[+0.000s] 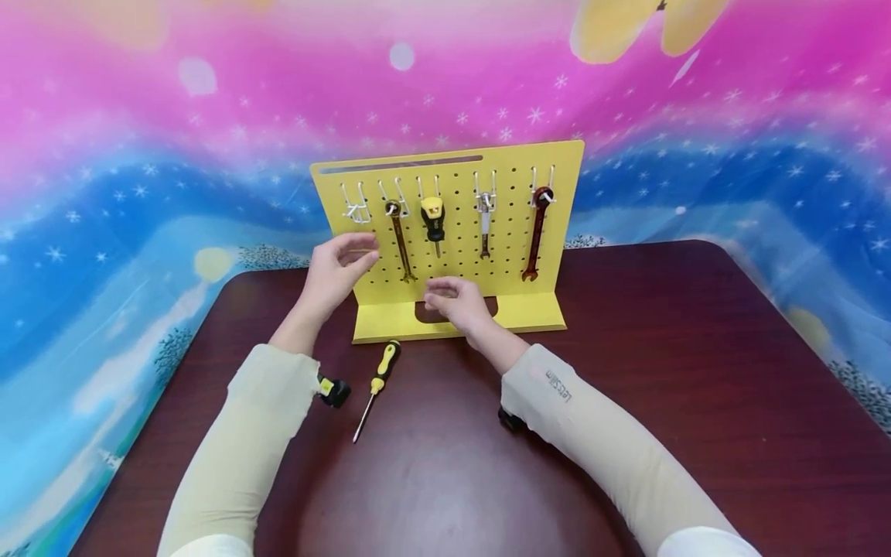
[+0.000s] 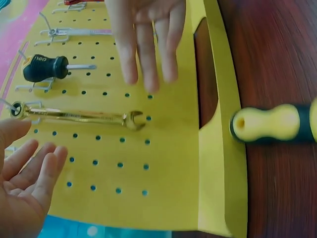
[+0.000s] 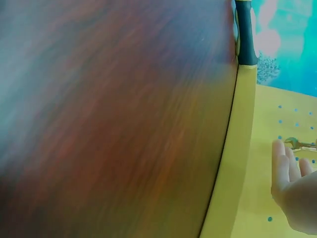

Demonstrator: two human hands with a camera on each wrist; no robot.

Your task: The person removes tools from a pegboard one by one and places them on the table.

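My left hand hovers before the left part of a yellow pegboard, fingers relaxed and holding nothing. In the left wrist view it lies just beside a gold combination wrench, which hangs from a hook. Lower and to the right, my right hand is in front of the board's base, its fingers loosely bent with nothing between them. The left wrist view shows its fingers extended over the board. A long yellow-and-black screwdriver lies on the table between my forearms, tip toward me.
Also hanging on the board are a stubby screwdriver, a small silver wrench and a reddish wrench. White hooks at the far left bear no tool. The dark wooden table meets a colourful cloth backdrop.
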